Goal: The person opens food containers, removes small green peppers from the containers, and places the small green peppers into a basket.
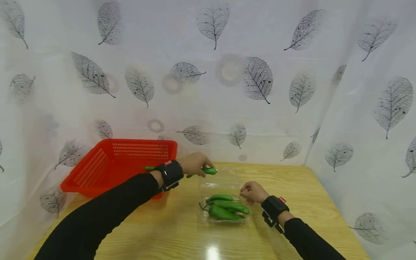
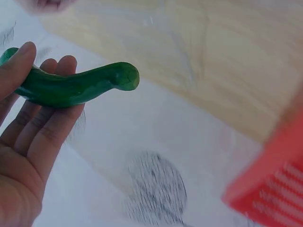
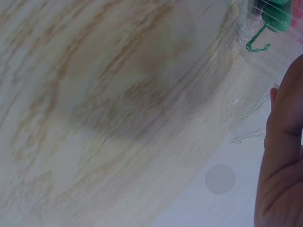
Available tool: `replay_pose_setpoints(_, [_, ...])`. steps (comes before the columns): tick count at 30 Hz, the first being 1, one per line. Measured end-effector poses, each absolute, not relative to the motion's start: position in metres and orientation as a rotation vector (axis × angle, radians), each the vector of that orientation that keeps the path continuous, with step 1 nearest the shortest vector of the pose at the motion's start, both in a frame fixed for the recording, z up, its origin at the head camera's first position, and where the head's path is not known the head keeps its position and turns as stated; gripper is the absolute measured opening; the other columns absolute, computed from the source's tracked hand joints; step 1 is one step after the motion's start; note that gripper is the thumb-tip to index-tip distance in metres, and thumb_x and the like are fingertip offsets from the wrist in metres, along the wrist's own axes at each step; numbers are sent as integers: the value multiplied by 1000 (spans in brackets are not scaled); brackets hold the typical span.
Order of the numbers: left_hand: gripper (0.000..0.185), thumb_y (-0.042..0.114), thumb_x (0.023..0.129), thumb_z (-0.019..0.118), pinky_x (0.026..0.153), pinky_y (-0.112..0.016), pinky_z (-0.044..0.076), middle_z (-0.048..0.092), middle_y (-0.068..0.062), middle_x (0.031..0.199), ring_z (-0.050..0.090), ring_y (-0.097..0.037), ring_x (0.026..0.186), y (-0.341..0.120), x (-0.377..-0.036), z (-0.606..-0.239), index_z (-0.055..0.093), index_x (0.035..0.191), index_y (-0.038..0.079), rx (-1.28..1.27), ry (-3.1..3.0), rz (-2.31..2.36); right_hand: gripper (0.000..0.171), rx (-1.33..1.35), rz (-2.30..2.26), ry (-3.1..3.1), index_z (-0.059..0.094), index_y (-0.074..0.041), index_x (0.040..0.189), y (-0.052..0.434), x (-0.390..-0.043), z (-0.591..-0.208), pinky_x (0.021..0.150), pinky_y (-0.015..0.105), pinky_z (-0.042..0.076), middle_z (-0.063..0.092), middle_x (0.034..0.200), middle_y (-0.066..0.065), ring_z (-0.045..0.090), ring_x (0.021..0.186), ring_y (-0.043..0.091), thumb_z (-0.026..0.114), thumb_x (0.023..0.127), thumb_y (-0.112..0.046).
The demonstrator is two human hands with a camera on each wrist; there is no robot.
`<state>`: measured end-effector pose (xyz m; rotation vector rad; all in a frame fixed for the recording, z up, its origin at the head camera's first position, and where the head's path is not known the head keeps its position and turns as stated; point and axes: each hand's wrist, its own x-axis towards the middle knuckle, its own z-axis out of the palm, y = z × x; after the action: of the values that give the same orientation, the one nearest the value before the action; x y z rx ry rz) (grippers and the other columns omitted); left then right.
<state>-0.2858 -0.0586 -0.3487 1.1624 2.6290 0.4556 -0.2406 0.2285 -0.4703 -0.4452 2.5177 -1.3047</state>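
Note:
My left hand (image 1: 195, 164) pinches a long green chili pepper (image 2: 78, 87) between thumb and fingers, above the back of a clear plastic clamshell box (image 1: 205, 218). Its blunt end points out past the fingertips. Several green peppers (image 1: 224, 212) lie side by side in the box's front half, some with curved stems. The transparent lid (image 1: 224, 177) is folded back toward the wall. At the box's right side is my right hand (image 1: 255, 192), its fingers loosely bent with the tips right at the rim. In the right wrist view, most of that hand is cut off.
A red plastic basket (image 1: 97, 159) with slotted walls stands at the left of the wooden table (image 1: 292, 202). Beside my left wrist, another green pepper (image 1: 150, 168) shows at the basket. A white curtain (image 1: 208, 108) with leaf prints hangs behind and around the table.

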Motion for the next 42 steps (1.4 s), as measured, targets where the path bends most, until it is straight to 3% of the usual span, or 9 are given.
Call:
replay_pose_setpoints(10, [43, 7, 80, 71, 49, -24, 47, 68, -17, 106, 56, -14, 57, -134, -322, -310, 63, 121, 7, 949, 2791, 587, 18, -434, -1311, 2518, 58, 9, 97, 226, -246, -467, 47, 34, 52, 60, 73, 23, 56, 47, 9, 59, 90, -8])
replay_pose_setpoints(14, [43, 7, 77, 72, 61, -31, 52, 68, -20, 108, 62, -19, 69, -169, -346, -314, 64, 119, 3, 923, 2886, 539, 19, -427, -1302, 2526, 58, 9, 97, 225, -247, -466, 47, 37, 52, 60, 72, 23, 56, 47, 10, 60, 90, -8])
replay_pose_setpoints(17, [43, 6, 76, 72, 77, -40, 53, 68, -20, 108, 64, -30, 90, -191, -358, -322, 64, 117, 0, 905, 2949, 514, 20, -436, -1307, 2524, 58, 10, 97, 225, -246, -465, 48, 37, 52, 60, 74, 24, 55, 48, 10, 60, 90, -8])
replay_pose_setpoints(19, [40, 5, 76, 73, 79, -44, 52, 68, -21, 106, 64, -33, 89, -201, -364, -329, 65, 115, -1, 893, 2983, 504, 20, -449, -1311, 2521, 58, 10, 97, 226, -245, -466, 47, 35, 52, 60, 74, 25, 55, 48, 10, 59, 90, -8])
replay_pose_setpoints(24, [33, 0, 75, 73, 69, -38, 51, 70, -17, 91, 59, -26, 75, -217, -377, -351, 69, 107, -1, 803, 3008, 492, 19, -474, -1317, 2520, 58, 10, 96, 230, -243, -469, 46, 37, 52, 59, 71, 23, 55, 46, 10, 60, 90, -9])
replay_pose_setpoints(28, [30, -1, 75, 72, 66, -35, 49, 67, -15, 83, 56, -24, 73, -224, -387, -368, 70, 105, -1, 703, 3001, 493, 17, -463, -1327, 2514, 58, 9, 94, 231, -241, -471, 44, 38, 51, 59, 70, 22, 55, 46, 10, 60, 89, -7])
replay_pose_setpoints(33, [28, -2, 76, 71, 69, -38, 52, 67, -19, 89, 60, -29, 79, -230, -396, -388, 70, 104, -3, 631, 3019, 474, 16, -459, -1328, 2503, 58, 9, 94, 230, -240, -471, 44, 37, 51, 59, 70, 23, 55, 47, 10, 59, 89, -6])
replay_pose_setpoints(42, [21, -3, 72, 74, 74, -44, 54, 67, -22, 96, 62, -36, 88, -229, -402, -420, 70, 93, -5, 507, 3013, 479, 20, -492, -1316, 2500, 57, 11, 97, 228, -239, -467, 48, 50, 50, 57, 69, 22, 57, 47, 18, 60, 90, -7])
